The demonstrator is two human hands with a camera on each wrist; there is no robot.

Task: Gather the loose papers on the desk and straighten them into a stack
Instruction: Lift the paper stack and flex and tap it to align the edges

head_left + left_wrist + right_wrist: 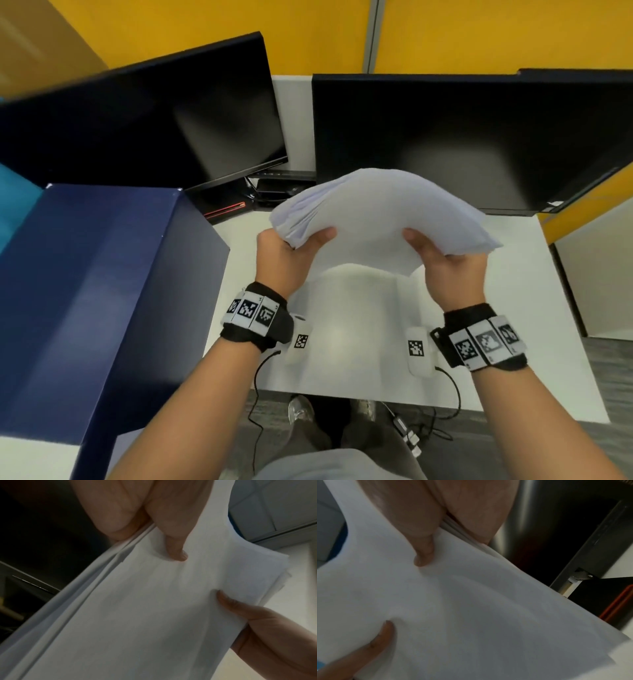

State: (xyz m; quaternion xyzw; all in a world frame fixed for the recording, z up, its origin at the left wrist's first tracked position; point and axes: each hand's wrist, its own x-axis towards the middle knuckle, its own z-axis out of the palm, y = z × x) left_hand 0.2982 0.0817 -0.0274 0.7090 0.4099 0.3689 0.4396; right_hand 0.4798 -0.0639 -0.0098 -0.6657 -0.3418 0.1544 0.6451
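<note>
A sheaf of white papers (376,212) is held up above the white desk (342,342), bowed upward in the middle, its left edges fanned unevenly. My left hand (291,250) grips its near left corner, thumb on top, fingers hidden beneath. My right hand (448,263) grips the near right side the same way. In the left wrist view the papers (137,608) fill the frame with my left hand (154,534) pinching them and the other hand's thumb pressing at lower right. The right wrist view shows the papers (471,615) creased under my right hand (440,534).
Two dark monitors (154,120) (462,137) stand at the back of the desk, close behind the papers. A large dark blue box (85,291) occupies the left. Yellow partition panels (479,34) rise behind. Cables hang from the wristbands past the desk's near edge.
</note>
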